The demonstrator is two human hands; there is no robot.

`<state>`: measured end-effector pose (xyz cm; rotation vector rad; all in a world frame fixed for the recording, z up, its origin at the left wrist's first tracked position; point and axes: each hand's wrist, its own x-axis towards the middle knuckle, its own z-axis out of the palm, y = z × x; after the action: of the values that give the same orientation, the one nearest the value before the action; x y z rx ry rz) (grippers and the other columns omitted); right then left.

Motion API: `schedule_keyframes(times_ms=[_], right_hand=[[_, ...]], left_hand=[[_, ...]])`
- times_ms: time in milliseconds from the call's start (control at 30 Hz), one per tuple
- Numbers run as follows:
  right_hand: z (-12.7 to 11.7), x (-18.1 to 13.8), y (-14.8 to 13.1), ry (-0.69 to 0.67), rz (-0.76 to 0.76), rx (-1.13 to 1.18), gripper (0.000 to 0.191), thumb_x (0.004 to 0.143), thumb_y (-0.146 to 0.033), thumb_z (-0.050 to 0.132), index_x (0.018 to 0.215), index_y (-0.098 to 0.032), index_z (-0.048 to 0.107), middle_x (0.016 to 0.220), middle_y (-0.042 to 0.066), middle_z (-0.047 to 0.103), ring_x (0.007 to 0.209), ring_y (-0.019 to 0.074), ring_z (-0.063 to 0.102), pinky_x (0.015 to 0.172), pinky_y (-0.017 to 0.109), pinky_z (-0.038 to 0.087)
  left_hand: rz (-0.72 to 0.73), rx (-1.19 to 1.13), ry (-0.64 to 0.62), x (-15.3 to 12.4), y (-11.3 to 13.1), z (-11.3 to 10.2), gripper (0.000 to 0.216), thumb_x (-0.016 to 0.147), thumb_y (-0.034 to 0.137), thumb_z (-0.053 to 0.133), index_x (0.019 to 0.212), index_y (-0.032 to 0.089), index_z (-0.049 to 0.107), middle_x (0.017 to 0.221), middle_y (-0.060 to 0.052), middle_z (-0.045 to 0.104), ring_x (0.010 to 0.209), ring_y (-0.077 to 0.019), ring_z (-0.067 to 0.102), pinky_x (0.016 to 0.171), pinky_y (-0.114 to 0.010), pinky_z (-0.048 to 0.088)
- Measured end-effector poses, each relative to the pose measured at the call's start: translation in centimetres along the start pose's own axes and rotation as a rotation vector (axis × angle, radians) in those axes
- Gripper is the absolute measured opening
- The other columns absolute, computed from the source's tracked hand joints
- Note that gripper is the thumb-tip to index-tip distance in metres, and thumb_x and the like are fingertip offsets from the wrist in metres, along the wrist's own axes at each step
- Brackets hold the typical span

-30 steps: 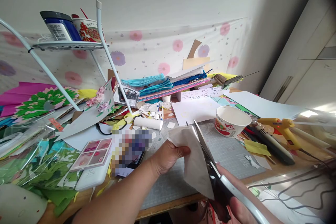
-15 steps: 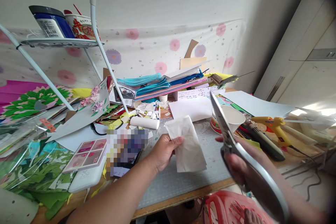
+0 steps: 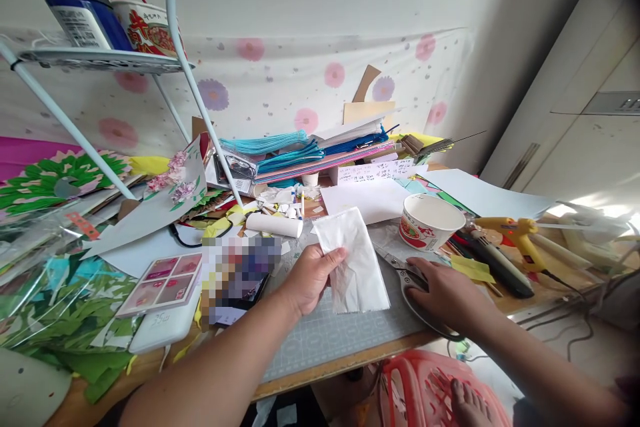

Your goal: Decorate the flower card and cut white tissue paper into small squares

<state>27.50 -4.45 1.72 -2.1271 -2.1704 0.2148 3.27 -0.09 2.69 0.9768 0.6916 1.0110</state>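
A folded piece of thin white paper [image 3: 356, 267] is pinched between the thumb and fingers of my left hand [image 3: 317, 277], held a little above the grey cutting mat [image 3: 300, 343]. My right hand [image 3: 440, 290] is low at the mat's right side, with its fingers over the handles of large scissors [image 3: 400, 268]. The blades point left, down at the mat, and their tips are partly behind the white paper. Just beyond my right hand stands a white paper bowl [image 3: 433, 220] with a red printed side.
A yellow hot glue gun [image 3: 520, 237] and a dark-handled tool [image 3: 500, 263] lie at right. A white roll [image 3: 274, 225], paper scraps and bundled blue stems [image 3: 290, 163] lie behind. At left are a phone [image 3: 250, 293], a white power bank [image 3: 167, 330] and a metal rack [image 3: 105, 59].
My right hand has lowered the scissors from the air in front of the bowl down to the mat. My left hand still holds the white paper, now slightly higher in view.
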Motion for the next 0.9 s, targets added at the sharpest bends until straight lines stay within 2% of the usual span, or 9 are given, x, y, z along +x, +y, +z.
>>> schedule_keyframes(times_ms=[133, 200, 300, 367, 433, 533, 667, 833, 900], right_hand=[[-0.3, -0.1, 0.1, 0.022, -0.018, -0.007, 0.046, 0.084, -0.032, 0.050, 0.122, -0.009, 0.062, 0.110, 0.020, 0.068, 0.096, 0.0357, 0.065, 0.082, 0.044, 0.047], [-0.9, -0.2, -0.6, 0.101, -0.028, 0.125, 0.041, 0.085, -0.033, 0.047, 0.114, -0.010, 0.065, 0.104, 0.019, 0.069, 0.091, 0.0336, 0.065, 0.081, 0.044, 0.046], [-1.5, -0.5, -2.4, 0.113, -0.044, 0.683, 0.044, 0.086, -0.044, 0.047, 0.114, -0.012, 0.061, 0.096, 0.014, 0.069, 0.085, 0.0263, 0.065, 0.078, 0.039, 0.048], [-1.4, -0.5, -3.9, -0.001, -0.036, 1.080, 0.048, 0.083, -0.054, 0.052, 0.109, -0.015, 0.062, 0.090, 0.010, 0.068, 0.080, 0.0219, 0.064, 0.071, 0.033, 0.050], [-1.0, -0.3, -5.2, -0.094, -0.012, 1.302, 0.046, 0.077, -0.059, 0.061, 0.094, -0.016, 0.065, 0.081, 0.006, 0.066, 0.069, 0.0176, 0.060, 0.060, 0.028, 0.047], [-0.1, 0.3, -6.4, -0.130, 0.031, 1.412, 0.041, 0.065, -0.054, 0.075, 0.073, -0.015, 0.065, 0.065, 0.002, 0.062, 0.055, 0.0120, 0.050, 0.051, 0.025, 0.039], [-0.1, 0.9, -6.8, -0.110, 0.088, 1.490, 0.034, 0.056, -0.044, 0.083, 0.062, -0.016, 0.064, 0.057, -0.001, 0.059, 0.048, 0.0091, 0.044, 0.046, 0.023, 0.033], [-0.5, 1.2, -6.9, -0.150, -0.035, 1.616, 0.025, 0.063, -0.040, 0.080, 0.074, -0.018, 0.072, 0.067, 0.001, 0.068, 0.057, 0.0142, 0.057, 0.057, 0.027, 0.044], [-0.3, 1.2, -6.7, -0.154, -0.090, 1.664, 0.020, 0.066, -0.034, 0.078, 0.078, -0.019, 0.074, 0.069, 0.002, 0.069, 0.058, 0.0145, 0.058, 0.058, 0.028, 0.044]], left_hand=[[-0.018, 0.019, 0.002, -0.1, -0.1, -0.2, 0.047, 0.064, 0.042, 0.083, 0.098, 0.012, 0.071, 0.086, -0.009, 0.074, 0.081, -0.0232, 0.068, 0.080, -0.035, 0.050], [-0.022, 0.026, -0.005, -0.2, -0.1, -0.1, 0.045, 0.065, 0.041, 0.083, 0.097, 0.012, 0.072, 0.087, -0.009, 0.074, 0.082, -0.0227, 0.068, 0.084, -0.035, 0.050], [-0.030, 0.042, -0.027, -0.3, -0.1, 0.2, 0.042, 0.067, 0.040, 0.081, 0.098, 0.013, 0.072, 0.087, -0.009, 0.074, 0.085, -0.0228, 0.068, 0.086, -0.035, 0.049], [-0.030, 0.062, -0.046, -0.4, -0.2, 0.5, 0.042, 0.069, 0.040, 0.080, 0.100, 0.013, 0.072, 0.089, -0.009, 0.075, 0.084, -0.0229, 0.068, 0.085, -0.034, 0.049], [-0.029, 0.086, -0.060, -0.5, -0.3, 0.7, 0.043, 0.069, 0.040, 0.080, 0.101, 0.013, 0.072, 0.089, -0.009, 0.075, 0.082, -0.0230, 0.068, 0.082, -0.034, 0.050], [-0.028, 0.120, -0.066, -0.5, -0.4, 0.7, 0.043, 0.069, 0.041, 0.079, 0.100, 0.012, 0.072, 0.086, -0.009, 0.075, 0.078, -0.0224, 0.068, 0.075, -0.032, 0.051], [-0.041, 0.138, -0.076, -0.5, -0.3, 0.5, 0.042, 0.068, 0.039, 0.080, 0.098, 0.012, 0.073, 0.087, -0.009, 0.074, 0.080, -0.0223, 0.067, 0.076, -0.032, 0.051], [-0.027, 0.159, -0.061, -0.5, -0.1, 0.7, 0.037, 0.064, 0.032, 0.082, 0.095, 0.014, 0.074, 0.089, -0.005, 0.074, 0.085, -0.0190, 0.065, 0.081, -0.028, 0.049], [-0.041, 0.161, -0.047, -0.5, 0.1, 0.8, 0.030, 0.062, 0.028, 0.083, 0.087, 0.013, 0.075, 0.079, -0.003, 0.073, 0.076, -0.0155, 0.063, 0.074, -0.024, 0.049]])
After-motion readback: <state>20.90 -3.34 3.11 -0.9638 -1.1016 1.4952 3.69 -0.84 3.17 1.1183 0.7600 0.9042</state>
